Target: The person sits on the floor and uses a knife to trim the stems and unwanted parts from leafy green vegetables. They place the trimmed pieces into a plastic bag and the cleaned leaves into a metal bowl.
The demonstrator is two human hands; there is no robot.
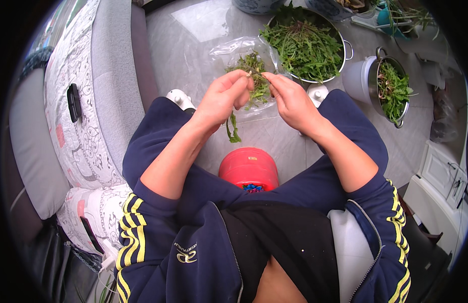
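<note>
My left hand grips a leafy green plant, its leaves hanging below the palm and its pale root end at the fingertips. Opposite it, my right hand pinches a thin dark piece that meets the root end. Whether this piece is a stem or a small blade, I cannot tell. Beneath both hands a clear plastic bag lies spread on the floor, with loose green and yellowish plant scraps on it. Just beyond the right hand stands a wide metal pot heaped with leafy greens.
A smaller metal pot of greens sits tilted against a whitish plastic bucket at right. Between my legs is a red stool. A grey sofa with a patterned cover runs along the left, bearing a black device. White cabinet at right.
</note>
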